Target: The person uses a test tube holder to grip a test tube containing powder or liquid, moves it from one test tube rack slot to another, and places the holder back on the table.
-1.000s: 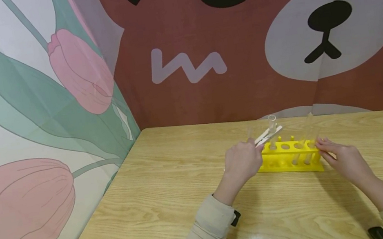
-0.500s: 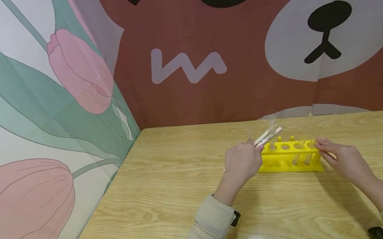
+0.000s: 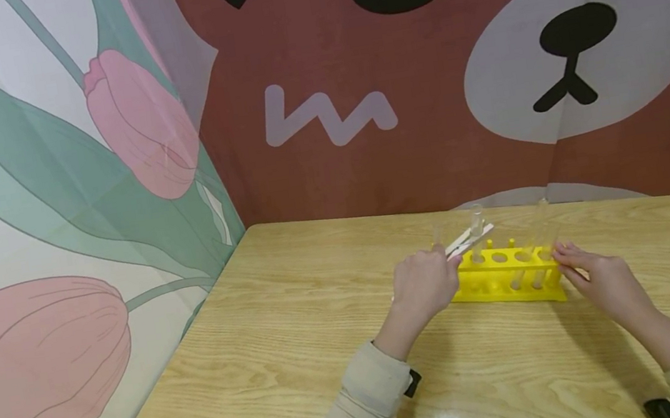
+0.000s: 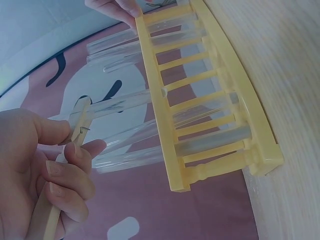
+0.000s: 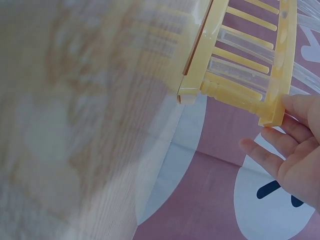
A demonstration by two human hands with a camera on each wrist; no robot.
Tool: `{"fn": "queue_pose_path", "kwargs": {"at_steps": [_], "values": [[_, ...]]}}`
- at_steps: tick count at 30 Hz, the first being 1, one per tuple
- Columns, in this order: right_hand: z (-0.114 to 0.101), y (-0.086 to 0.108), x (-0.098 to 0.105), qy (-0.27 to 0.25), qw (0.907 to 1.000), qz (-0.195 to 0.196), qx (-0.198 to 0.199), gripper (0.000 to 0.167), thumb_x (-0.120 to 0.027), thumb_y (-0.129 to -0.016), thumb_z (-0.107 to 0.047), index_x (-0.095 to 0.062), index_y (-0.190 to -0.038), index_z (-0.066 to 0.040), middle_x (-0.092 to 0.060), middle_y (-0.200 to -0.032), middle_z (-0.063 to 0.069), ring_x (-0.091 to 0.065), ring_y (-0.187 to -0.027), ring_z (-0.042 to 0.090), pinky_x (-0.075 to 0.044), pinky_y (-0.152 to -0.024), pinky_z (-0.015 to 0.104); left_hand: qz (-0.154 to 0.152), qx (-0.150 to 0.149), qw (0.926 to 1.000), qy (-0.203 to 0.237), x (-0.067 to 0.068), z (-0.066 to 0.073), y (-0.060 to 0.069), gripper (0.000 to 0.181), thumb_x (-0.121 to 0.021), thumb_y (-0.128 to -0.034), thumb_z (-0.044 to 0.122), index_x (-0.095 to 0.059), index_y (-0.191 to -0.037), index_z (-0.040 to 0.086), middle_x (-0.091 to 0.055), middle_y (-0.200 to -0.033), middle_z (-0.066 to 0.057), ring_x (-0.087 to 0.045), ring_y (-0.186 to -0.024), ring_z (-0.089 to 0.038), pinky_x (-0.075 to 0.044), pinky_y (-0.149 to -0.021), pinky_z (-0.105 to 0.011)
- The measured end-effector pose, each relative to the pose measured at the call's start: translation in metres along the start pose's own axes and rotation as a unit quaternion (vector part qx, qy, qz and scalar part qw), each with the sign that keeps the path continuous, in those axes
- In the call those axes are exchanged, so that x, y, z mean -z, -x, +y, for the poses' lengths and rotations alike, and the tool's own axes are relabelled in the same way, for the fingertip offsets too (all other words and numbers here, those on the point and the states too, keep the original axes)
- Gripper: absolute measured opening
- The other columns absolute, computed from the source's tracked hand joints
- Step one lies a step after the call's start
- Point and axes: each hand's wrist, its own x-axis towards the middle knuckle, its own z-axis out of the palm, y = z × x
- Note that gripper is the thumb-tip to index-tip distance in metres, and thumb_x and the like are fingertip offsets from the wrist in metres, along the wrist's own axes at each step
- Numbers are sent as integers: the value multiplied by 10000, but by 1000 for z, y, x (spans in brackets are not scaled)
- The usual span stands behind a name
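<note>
My left hand (image 3: 426,286) grips a wooden test tube clamp (image 3: 469,238), its fingers curled round the handles in the left wrist view. The clamp's jaws hold a clear glass test tube (image 4: 122,102) near its mouth. That tube's lower end is at a hole in the top plate of the yellow test tube rack (image 3: 507,295). At the rack's right end, my right hand (image 3: 606,280) pinches the corner of the top plate between thumb and fingers, as the right wrist view shows. Other clear test tubes (image 4: 215,140) stand in holes at both ends of the rack.
Rack and hands are toward the back right of a wood-grain table (image 3: 254,365). Short yellow pegs (image 3: 512,242) rise along the rack's rear. Behind the table hangs a printed cloth (image 3: 331,181); another with tulips (image 3: 143,125) hangs at the left.
The clamped test tube's mouth has sunk very slightly and its rim shows less round. Both hands and the rack have stayed almost still.
</note>
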Motion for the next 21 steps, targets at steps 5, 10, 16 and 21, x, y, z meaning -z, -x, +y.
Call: {"fn": "queue_pose_path", "kwargs": {"at_steps": [5,10,16,21], "values": [[-24,-6,20,-509,9984,-215,-127,330,-665,-794,-96,-608,-1104,0,-521,-1178,127,-465,-1114,160,-439,-728,372,-2,9,10000,49,-1,0,0,375,-381,-937,418,-587,-835,121,-430,-552,19,-414,-440,-100,-312,-364,-233],[-40,-10,31,-333,9992,-114,-167,292,-659,-792,-66,-623,-1072,9,-545,-1146,121,-488,-1083,131,-463,-672,333,-15,32,10000,37,-1,1,0,369,-388,-935,419,-574,-812,124,-430,-544,17,-411,-432,-101,-312,-361,-234],[-56,-16,44,-406,9990,-192,-62,287,-669,-730,46,-620,-1008,93,-563,-1074,227,-539,-968,347,-448,-642,434,-32,55,10000,-19,-1,1,0,376,-381,-935,424,-590,-857,121,-441,-553,10,-425,-446,-107,-318,-371,-240],[-64,-18,51,-397,9988,-282,-51,299,-680,-703,76,-616,-993,114,-562,-1061,246,-532,-932,399,-436,-665,436,2,35,10000,-16,-2,1,0,368,-385,-934,421,-580,-835,125,-438,-550,11,-426,-443,-108,-317,-368,-239]]}}
